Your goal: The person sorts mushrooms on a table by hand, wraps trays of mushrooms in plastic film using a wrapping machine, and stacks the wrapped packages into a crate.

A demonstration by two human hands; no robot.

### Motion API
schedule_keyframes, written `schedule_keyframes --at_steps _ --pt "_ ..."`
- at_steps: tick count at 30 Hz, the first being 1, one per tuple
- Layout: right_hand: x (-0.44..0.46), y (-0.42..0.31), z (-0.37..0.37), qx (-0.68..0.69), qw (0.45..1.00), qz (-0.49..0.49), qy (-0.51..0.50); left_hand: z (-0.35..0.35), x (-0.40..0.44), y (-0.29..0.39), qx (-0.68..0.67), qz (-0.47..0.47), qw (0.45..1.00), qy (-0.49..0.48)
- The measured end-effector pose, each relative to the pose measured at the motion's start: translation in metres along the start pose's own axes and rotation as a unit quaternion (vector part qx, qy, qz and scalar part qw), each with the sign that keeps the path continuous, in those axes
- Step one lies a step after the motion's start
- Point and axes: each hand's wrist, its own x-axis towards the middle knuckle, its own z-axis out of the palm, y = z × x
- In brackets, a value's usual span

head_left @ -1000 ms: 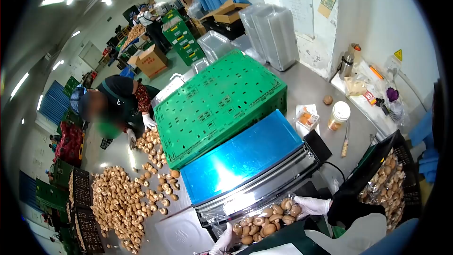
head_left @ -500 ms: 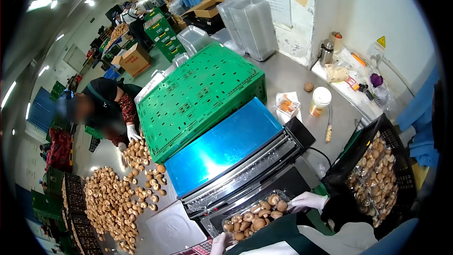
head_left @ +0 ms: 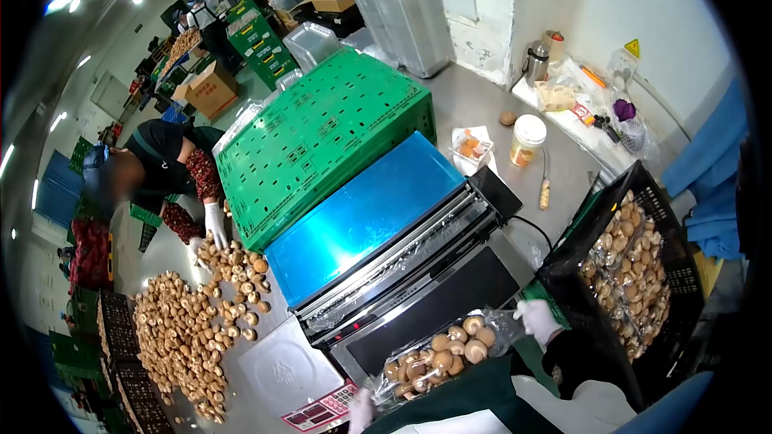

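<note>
A tray of brown mushrooms [head_left: 441, 360] under clear plastic film [head_left: 505, 326] lies in front of me at the near edge of the wrapping machine [head_left: 426, 309]. My right hand [head_left: 539, 321], white-gloved, pinches the film's stretched-out right end, a little apart from the tray. Low in the view, my left hand [head_left: 361, 413], also gloved, is closed at the film on the tray's left end; its fingers are partly hidden. Next to that hand is a scale [head_left: 281, 363] with a red-and-white keypad.
A green crate [head_left: 322, 145] stands behind the machine's blue cover [head_left: 374, 213]. Loose mushrooms [head_left: 181, 337] cover the left table, where a co-worker's gloved hand [head_left: 215, 225] touches the pile. A black crate [head_left: 683, 265] at right holds wrapped mushrooms. A jar [head_left: 527, 141] stands behind.
My right hand has moved away from the tray's edge, and film now stretches out between them. The whole view has shifted slightly, showing more of the scale. The co-worker's arm has moved over the pile.
</note>
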Motion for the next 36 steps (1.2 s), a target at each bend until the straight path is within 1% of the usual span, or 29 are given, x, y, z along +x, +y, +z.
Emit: schedule_keyframes --at_steps 1,2,3,4,5,6,7,10,14,18,21,24,25,26,27,28,29,30,31,32,33,35,36 --pt "-0.001 0.021 0.003 -0.010 0.999 -0.012 -0.034 0.017 0.005 -0.015 -0.128 -0.048 0.982 -0.129" --pt "0.019 0.061 0.013 -0.074 0.996 0.040 -0.036 0.008 -0.004 -0.020 -0.018 -0.101 0.989 -0.108" --pt "0.035 0.087 0.021 -0.185 0.977 -0.013 -0.101 0.028 -0.015 0.004 0.002 -0.119 0.986 -0.116" --pt "0.040 0.096 0.033 -0.286 0.943 -0.078 -0.154 0.038 -0.016 0.013 0.009 -0.122 0.984 -0.129" --pt "0.042 0.106 0.047 -0.244 0.957 -0.032 -0.156 0.044 -0.018 0.022 0.018 -0.118 0.983 -0.139" --pt "0.045 0.115 0.053 -0.094 0.943 -0.134 -0.290 0.055 -0.019 0.036 0.030 -0.120 0.981 -0.151" --pt "0.045 0.117 0.061 -0.084 0.937 -0.142 -0.308 0.063 -0.019 0.049 0.043 -0.112 0.980 -0.161" --pt "0.030 0.108 0.084 -0.133 0.925 -0.151 -0.321 0.088 -0.011 0.082 0.086 -0.089 0.972 -0.201" --pt "0.015 0.093 0.110 -0.152 0.899 -0.197 -0.361 0.123 0.001 0.121 0.142 -0.059 0.953 -0.260" --pt "0.004 0.071 0.128 -0.143 0.869 -0.252 -0.401 0.156 0.011 0.143 0.189 -0.038 0.930 -0.314" --pt "-0.001 0.045 0.130 -0.108 0.852 -0.300 -0.415 0.190 0.015 0.160 0.229 -0.035 0.903 -0.363" --pt "-0.014 0.017 0.099 -0.023 0.843 -0.345 -0.412 0.217 0.018 0.172 0.266 -0.031 0.879 -0.396" --pt "-0.024 0.004 0.069 0.033 0.844 -0.345 -0.410 0.224 0.017 0.176 0.277 -0.028 0.871 -0.404" --pt "-0.044 -0.017 0.039 0.083 0.848 -0.328 -0.408 0.231 0.017 0.178 0.287 -0.026 0.864 -0.412" --pt "-0.069 -0.034 0.004 0.089 0.871 -0.263 -0.405 0.237 0.018 0.179 0.295 -0.024 0.857 -0.422" --pt "-0.077 -0.040 -0.020 0.121 0.873 -0.202 -0.427 0.245 0.020 0.181 0.304 -0.020 0.849 -0.430" --pt "-0.085 -0.042 -0.021 0.071 0.860 -0.345 -0.370 0.251 0.019 0.183 0.311 -0.021 0.844 -0.437" --pt "-0.097 -0.043 -0.027 -0.104 0.880 -0.356 -0.298 0.258 0.018 0.185 0.317 -0.023 0.839 -0.442" --pt "-0.123 -0.056 -0.029 -0.274 0.870 -0.349 -0.215 0.262 0.017 0.184 0.325 -0.022 0.833 -0.448" --pt "-0.129 -0.057 -0.024 -0.360 0.841 -0.380 -0.138 0.268 0.015 0.186 0.329 -0.024 0.828 -0.453" --pt "-0.124 -0.050 -0.018 -0.413 0.818 -0.392 -0.082 0.273 0.014 0.185 0.334 -0.025 0.824 -0.457" --pt "-0.126 -0.045 -0.036 -0.263 0.910 -0.281 -0.156 0.282 0.012 0.187 0.342 -0.028 0.816 -0.465" --pt "-0.133 -0.040 -0.045 -0.191 0.943 -0.241 -0.127 0.286 0.011 0.184 0.346 -0.028 0.813 -0.468"
